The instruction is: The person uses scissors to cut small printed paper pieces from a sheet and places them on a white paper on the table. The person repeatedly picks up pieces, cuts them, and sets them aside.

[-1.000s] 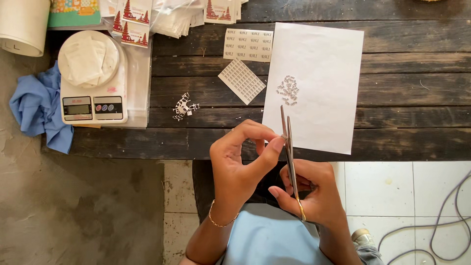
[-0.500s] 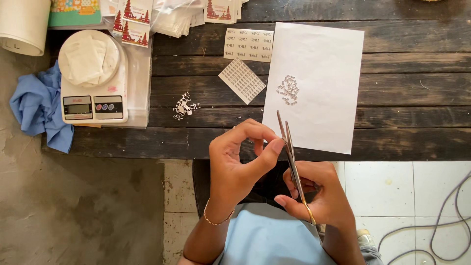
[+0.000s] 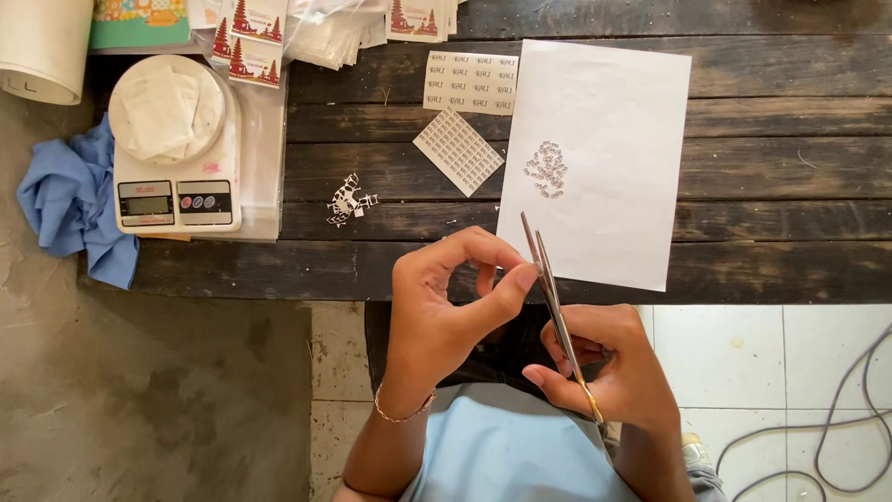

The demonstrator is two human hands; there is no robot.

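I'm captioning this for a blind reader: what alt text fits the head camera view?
Seen from above, the right hand holds slim scissors against something tiny pinched in the left hand, over a dark wooden table with a white sheet and a kitchen scale.

- The person is wearing a light blue top [image 3: 506, 455], showing at the bottom of the view.
- The forearms are showing bare, with no sleeves reaching them.
- The left hand [image 3: 446, 307] is wearing a thin bead bracelet [image 3: 401, 414] at the wrist.
- The right hand [image 3: 613, 367] is wearing no ring or band that shows.
- Dark trousers [image 3: 506, 349] are showing between the hands.
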